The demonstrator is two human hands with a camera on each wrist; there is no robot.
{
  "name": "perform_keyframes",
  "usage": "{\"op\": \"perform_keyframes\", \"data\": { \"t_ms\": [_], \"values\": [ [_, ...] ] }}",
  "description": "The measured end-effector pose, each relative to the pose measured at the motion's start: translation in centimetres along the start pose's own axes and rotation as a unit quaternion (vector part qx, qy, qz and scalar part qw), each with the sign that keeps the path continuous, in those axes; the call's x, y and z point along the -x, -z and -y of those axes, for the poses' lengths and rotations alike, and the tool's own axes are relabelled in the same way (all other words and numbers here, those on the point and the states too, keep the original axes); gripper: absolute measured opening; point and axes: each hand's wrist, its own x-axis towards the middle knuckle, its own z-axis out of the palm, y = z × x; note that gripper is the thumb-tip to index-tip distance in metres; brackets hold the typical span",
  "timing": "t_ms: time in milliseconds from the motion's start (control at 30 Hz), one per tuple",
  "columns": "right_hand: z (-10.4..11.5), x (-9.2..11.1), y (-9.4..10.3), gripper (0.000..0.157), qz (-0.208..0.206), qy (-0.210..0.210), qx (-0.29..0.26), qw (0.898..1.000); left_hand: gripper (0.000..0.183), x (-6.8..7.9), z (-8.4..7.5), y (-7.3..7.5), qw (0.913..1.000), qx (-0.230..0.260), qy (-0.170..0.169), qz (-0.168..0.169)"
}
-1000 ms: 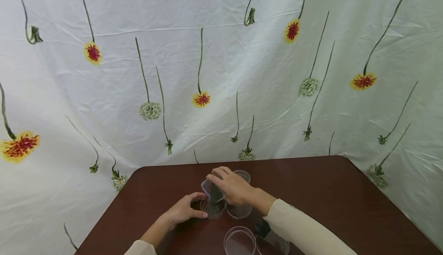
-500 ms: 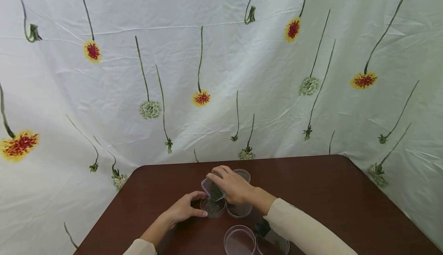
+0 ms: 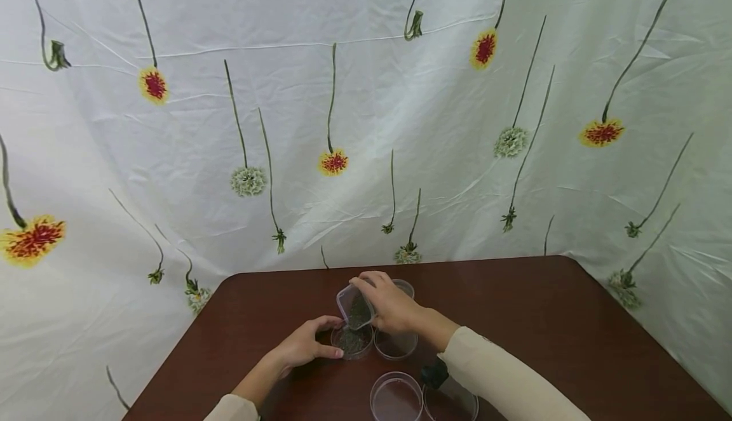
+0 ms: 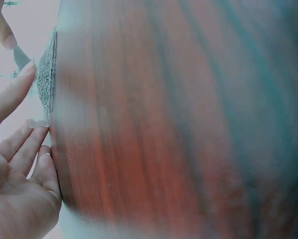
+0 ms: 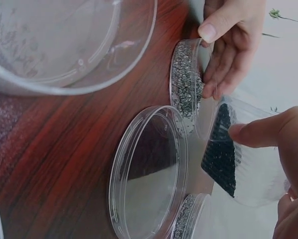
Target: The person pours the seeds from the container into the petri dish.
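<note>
My left hand (image 3: 305, 345) grips the side of a clear petri dish (image 5: 193, 84) between thumb and fingers. Grey-black granules (image 3: 351, 342) lie in that dish, heaped along it in the left wrist view. Over its far edge, my right hand (image 3: 390, 303) holds a small clear plastic tub (image 3: 349, 297), thumb on one wall in the right wrist view. The tub is tipped towards the dish, with dark granules (image 5: 223, 159) gathered at its lower side. Part of the tub is hidden behind the right fingers.
A petri dish (image 3: 396, 347) stands right of the held one; another (image 3: 407, 287), containing granules, is partly behind the right hand. Nearer are two more dishes (image 3: 396, 398) and a black object (image 3: 434, 374) by the right sleeve. A flowered cloth (image 3: 366, 103) hangs beyond the brown table (image 3: 486, 294).
My right hand and the tub have shifted slightly right and up, and the tub's angle has changed a little. My left hand keeps its hold on the dish.
</note>
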Motion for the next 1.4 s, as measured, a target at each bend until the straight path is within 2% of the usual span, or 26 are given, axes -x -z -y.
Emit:
{"op": "perform_keyframes", "data": {
  "t_ms": [167, 400, 667, 800, 867, 1033, 1167, 1233, 1333, 1400],
  "values": [
    [-0.3, 0.0, 0.0, 0.091, -0.024, -0.025, -0.07, 0.997, 0.068, -0.1, 0.0, -0.1, 1.0, -0.002, 0.003, 0.0],
    [-0.7, -0.2, 0.3, 0.089, -0.049, -0.049, -0.145, 0.987, 0.066, -0.1, 0.0, -0.1, 1.0, 0.0, 0.005, -0.002],
    [-0.9, -0.1, 0.2, 0.092, -0.057, -0.08, -0.22, 0.971, 0.064, 0.1, -0.1, -0.1, 1.0, 0.002, 0.001, -0.005],
    [-1.0, 0.0, 0.1, 0.092, -0.056, -0.104, -0.274, 0.954, 0.065, 0.2, -0.3, -0.2, 1.0, 0.001, 0.001, -0.005],
    [-1.1, 0.0, 0.0, 0.092, -0.053, -0.121, -0.314, 0.94, 0.065, 0.2, -0.3, -0.2, 1.0, 0.001, 0.002, -0.005],
    [-1.2, 0.0, -0.1, 0.092, -0.052, -0.145, -0.417, 0.896, 0.067, 0.2, -0.2, -0.1, 1.0, 0.001, 0.003, -0.004],
    [-1.3, 0.1, 0.0, 0.09, -0.055, -0.167, -0.471, 0.864, 0.068, 0.2, -0.3, -0.1, 1.0, 0.005, 0.004, 0.0],
    [-1.3, 0.2, 0.0, 0.089, -0.058, -0.181, -0.499, 0.845, 0.068, 0.1, -0.3, -0.1, 1.0, 0.006, 0.003, 0.001],
    [-1.4, 0.3, -0.1, 0.087, -0.062, -0.192, -0.555, 0.807, 0.068, 0.2, -0.3, -0.1, 1.0, 0.006, 0.001, 0.0],
    [-1.5, 0.3, -0.4, 0.085, -0.067, -0.195, -0.6, 0.773, 0.068, 0.2, -0.3, -0.1, 1.0, 0.006, 0.0, 0.0]
  ]
}}
